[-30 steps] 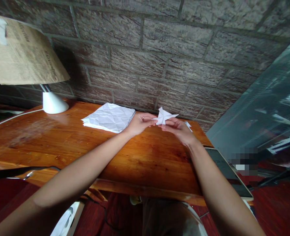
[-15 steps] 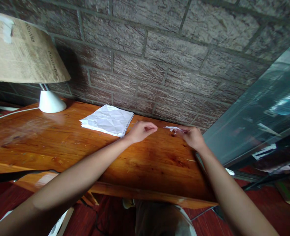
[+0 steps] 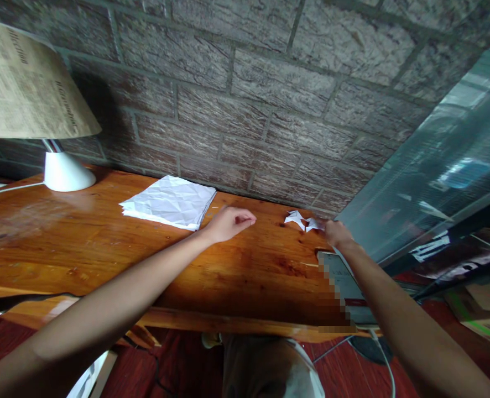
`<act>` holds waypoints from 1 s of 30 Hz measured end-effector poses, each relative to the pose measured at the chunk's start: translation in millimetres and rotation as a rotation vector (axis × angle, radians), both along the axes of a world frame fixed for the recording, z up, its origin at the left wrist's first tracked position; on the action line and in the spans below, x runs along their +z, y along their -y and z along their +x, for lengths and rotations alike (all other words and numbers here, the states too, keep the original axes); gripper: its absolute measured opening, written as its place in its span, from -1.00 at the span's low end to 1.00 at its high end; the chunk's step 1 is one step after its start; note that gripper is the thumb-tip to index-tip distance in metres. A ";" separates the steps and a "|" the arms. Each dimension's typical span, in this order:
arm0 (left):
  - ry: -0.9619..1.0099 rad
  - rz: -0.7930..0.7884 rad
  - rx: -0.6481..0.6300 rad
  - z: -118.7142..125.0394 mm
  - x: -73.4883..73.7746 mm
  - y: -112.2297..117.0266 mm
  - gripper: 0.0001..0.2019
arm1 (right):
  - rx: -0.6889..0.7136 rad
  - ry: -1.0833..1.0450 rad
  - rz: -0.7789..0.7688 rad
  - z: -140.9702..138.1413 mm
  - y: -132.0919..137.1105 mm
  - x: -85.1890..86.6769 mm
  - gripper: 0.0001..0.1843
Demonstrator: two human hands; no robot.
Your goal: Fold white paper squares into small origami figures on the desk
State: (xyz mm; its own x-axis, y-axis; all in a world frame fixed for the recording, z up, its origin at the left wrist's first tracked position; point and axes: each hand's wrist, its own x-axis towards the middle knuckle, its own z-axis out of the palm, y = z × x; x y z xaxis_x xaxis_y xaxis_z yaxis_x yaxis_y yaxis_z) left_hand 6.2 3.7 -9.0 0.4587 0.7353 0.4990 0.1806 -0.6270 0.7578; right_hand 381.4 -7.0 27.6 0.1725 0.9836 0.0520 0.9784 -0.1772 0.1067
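My left hand (image 3: 232,224) is above the desk, its thumb and fingers curled together with nothing visible between them. To its left lies a stack of creased white paper sheets (image 3: 170,202). My right hand (image 3: 338,234) is at the desk's right end, fingers closed at the edge of a small pointed piece of folded white paper (image 3: 313,224). My fingertips there are partly hidden and blurred. Just left of that piece rests another folded white paper (image 3: 295,219) with sharp points, touched by neither hand.
A lamp with a white base (image 3: 67,172) and printed shade (image 3: 33,88) stands at the left of the wooden desk (image 3: 236,276). A brick wall (image 3: 228,110) runs behind. Under my right forearm lies a flat grey device (image 3: 344,282) with a cable. A glassy panel (image 3: 419,160) borders the right.
The view has shifted right. My right hand has moved right, and two folded paper pieces now show distinctly beside it. My left hand keeps its curled shape. More of the grey device is visible.
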 end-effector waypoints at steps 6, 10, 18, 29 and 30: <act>-0.050 0.014 0.007 -0.1 1.3 3.4 -0.81 | 0.099 -0.158 -0.121 13.8 -5.5 6.3 -0.49; -0.057 0.015 0.014 0.5 1.5 5.0 -0.81 | 0.053 -0.190 -0.078 18.6 -7.4 -0.6 -0.54; -0.091 0.027 0.013 -0.2 4.1 7.4 -0.82 | 0.003 -0.135 -0.015 8.3 -18.3 -8.3 -0.62; -0.128 0.074 0.009 1.5 5.6 10.9 -0.84 | -0.032 -0.047 0.021 -12.0 -22.1 -12.2 -0.50; -0.138 0.077 0.011 2.1 5.0 10.8 -0.83 | -0.039 -0.039 0.014 -14.5 -22.5 -12.8 -0.50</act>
